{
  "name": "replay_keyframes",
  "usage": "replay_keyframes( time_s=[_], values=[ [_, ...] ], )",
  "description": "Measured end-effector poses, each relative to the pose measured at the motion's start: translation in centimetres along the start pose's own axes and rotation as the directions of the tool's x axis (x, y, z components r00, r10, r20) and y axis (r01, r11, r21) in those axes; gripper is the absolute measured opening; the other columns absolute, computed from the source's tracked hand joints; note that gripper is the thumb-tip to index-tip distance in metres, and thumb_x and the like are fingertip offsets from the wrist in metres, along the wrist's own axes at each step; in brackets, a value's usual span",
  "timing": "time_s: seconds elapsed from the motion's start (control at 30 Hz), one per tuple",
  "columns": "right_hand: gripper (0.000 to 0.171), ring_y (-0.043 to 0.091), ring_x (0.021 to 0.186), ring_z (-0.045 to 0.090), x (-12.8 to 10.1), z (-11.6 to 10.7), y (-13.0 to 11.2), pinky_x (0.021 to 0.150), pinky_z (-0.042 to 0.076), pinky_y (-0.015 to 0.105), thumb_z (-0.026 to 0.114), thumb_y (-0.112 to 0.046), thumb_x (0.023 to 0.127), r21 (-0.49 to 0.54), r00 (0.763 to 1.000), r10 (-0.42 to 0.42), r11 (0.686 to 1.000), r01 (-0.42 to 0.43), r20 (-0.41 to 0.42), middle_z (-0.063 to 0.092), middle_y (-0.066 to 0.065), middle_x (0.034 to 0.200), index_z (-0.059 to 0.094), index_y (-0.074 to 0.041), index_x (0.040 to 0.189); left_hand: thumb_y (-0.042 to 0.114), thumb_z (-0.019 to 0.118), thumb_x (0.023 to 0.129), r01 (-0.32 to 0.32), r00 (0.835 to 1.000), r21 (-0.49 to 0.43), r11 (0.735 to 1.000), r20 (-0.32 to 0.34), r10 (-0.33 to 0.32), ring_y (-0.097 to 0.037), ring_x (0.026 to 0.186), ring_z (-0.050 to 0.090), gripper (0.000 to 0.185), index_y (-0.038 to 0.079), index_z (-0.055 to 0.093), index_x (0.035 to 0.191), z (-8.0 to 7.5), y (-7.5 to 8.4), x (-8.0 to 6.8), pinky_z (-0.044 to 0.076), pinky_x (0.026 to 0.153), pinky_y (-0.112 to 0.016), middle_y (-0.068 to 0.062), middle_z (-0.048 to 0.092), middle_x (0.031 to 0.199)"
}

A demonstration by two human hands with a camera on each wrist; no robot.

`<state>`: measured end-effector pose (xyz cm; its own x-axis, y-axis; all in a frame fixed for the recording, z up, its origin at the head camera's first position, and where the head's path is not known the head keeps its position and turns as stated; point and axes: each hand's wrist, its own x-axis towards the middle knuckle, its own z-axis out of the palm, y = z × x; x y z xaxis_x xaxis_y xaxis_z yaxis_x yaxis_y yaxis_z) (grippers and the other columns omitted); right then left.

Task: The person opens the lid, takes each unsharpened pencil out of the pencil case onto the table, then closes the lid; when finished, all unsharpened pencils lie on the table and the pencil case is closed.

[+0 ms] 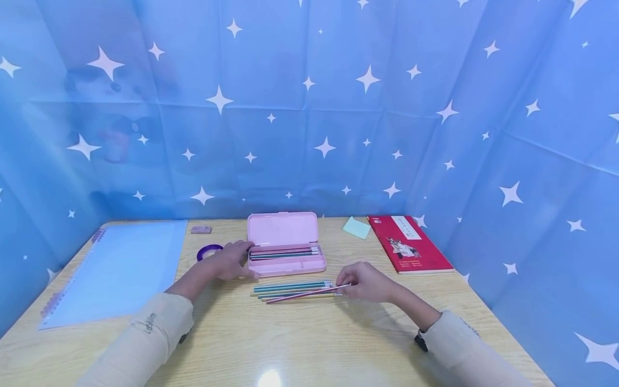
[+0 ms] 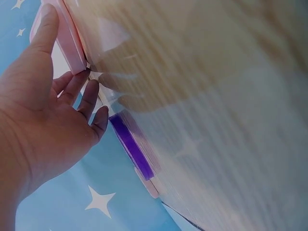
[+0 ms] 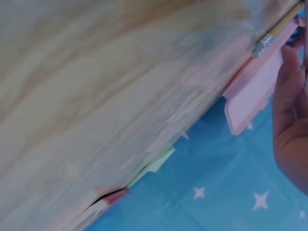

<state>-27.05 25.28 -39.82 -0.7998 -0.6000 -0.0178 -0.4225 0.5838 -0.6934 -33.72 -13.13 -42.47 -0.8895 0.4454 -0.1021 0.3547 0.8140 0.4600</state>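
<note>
Nearest us, our right hand [image 1: 368,281] pinches the eraser end of a pink pencil [image 1: 304,294] between thumb and fingertips. Its long axis runs left to right across the wooden table [image 1: 300,344], the tip tilted slightly toward us at the left. It lies across a row of teal and yellow pencils [image 1: 290,287]. Farther back, our left hand [image 1: 231,262] rests with spread fingers against the open pink pencil case [image 1: 285,244], which holds more pencils.
</note>
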Motion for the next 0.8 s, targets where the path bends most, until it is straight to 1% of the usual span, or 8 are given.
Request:
replay_keyframes(
  time_s=[0.07,0.17,0.3,0.43,0.63,0.8],
  values=[
    [0.006,0.011,0.071,0.062,-0.03,0.03,0.14,0.062,0.054,0.023,0.072,-0.010,0.091,-0.025,1.000,0.001,1.000,-0.001,0.009,0.074,0.005,0.089,0.072,-0.008,0.097,0.056,0.074,0.082,0.004,1.000,0.002,1.000,0.000,-0.004,-0.049,0.145,0.018,0.102,0.004,0.027,0.155,-0.08,0.09,-0.10,0.020,0.115,-0.063,-0.022,0.026,0.159],
    [0.006,0.011,0.070,0.060,-0.08,0.09,0.19,0.063,0.053,0.023,0.074,-0.013,0.090,-0.071,1.000,-0.010,0.997,0.010,-0.002,0.072,-0.001,0.086,0.074,-0.013,0.096,0.055,0.075,0.082,0.007,1.000,0.001,1.000,-0.003,-0.007,-0.048,0.145,0.020,0.100,0.004,0.028,0.155,-0.19,0.24,-0.20,0.022,0.115,-0.063,-0.022,0.028,0.159],
    [0.005,0.010,0.072,0.061,-0.11,0.22,0.18,0.065,0.054,0.022,0.075,-0.008,0.088,-0.114,0.999,-0.049,0.992,0.047,-0.013,0.070,-0.002,0.083,0.075,-0.010,0.092,0.054,0.076,0.081,0.004,1.000,-0.003,1.000,-0.010,-0.004,-0.047,0.144,0.024,0.099,0.005,0.030,0.154,-0.26,0.29,-0.23,0.024,0.114,-0.062,-0.021,0.031,0.157],
    [0.005,0.008,0.073,0.063,-0.12,0.30,0.28,0.066,0.055,0.021,0.075,-0.003,0.086,-0.143,0.998,-0.061,0.988,0.060,-0.003,0.071,-0.001,0.082,0.075,-0.007,0.088,0.054,0.076,0.081,0.002,1.000,-0.005,1.000,-0.010,-0.002,-0.048,0.144,0.024,0.099,0.005,0.030,0.154,-0.23,0.25,-0.22,0.024,0.114,-0.064,-0.022,0.031,0.157],
    [0.005,0.007,0.077,0.066,-0.02,0.47,0.53,0.069,0.056,0.021,0.075,-0.001,0.086,-0.163,0.998,-0.068,0.984,0.067,-0.004,0.071,-0.001,0.082,0.074,-0.006,0.086,0.054,0.076,0.081,0.004,1.000,-0.006,1.000,-0.013,-0.004,-0.047,0.144,0.024,0.099,0.006,0.030,0.154,-0.16,0.10,-0.06,0.024,0.113,-0.064,-0.021,0.031,0.157],
    [0.006,0.007,0.078,0.066,-0.01,0.79,0.72,0.071,0.056,0.021,0.076,-0.002,0.085,-0.170,0.998,-0.052,0.984,0.049,-0.017,0.071,-0.001,0.084,0.074,-0.007,0.086,0.055,0.075,0.081,0.010,1.000,-0.006,1.000,-0.006,-0.010,-0.047,0.144,0.023,0.099,0.006,0.030,0.154,-0.05,0.05,-0.02,0.024,0.113,-0.064,-0.020,0.032,0.157]
  ],
)
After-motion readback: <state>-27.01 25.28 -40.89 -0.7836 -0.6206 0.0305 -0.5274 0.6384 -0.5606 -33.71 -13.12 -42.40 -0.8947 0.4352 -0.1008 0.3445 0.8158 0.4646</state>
